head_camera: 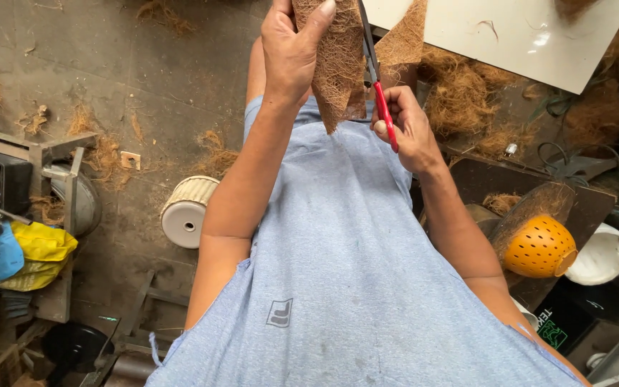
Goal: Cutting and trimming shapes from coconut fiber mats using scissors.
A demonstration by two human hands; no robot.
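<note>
Now one fibre sheet (338, 68), one scissors (380, 100), two hands.

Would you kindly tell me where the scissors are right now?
In the head view, top centre: the red-handled scissors are in the right hand, blades up beside the coir sheet held by the left hand.

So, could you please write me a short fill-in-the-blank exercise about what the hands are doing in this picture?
1. The left hand holds a brown sheet of coconut fibre matting by its ____ edge.
2. The right hand grips scissors whose handles are ____.
3. The round perforated plastic bowl beside the right forearm is ____.
4. The person's sleeveless shirt is ____.

Missing words: left; red; orange; blue
</note>
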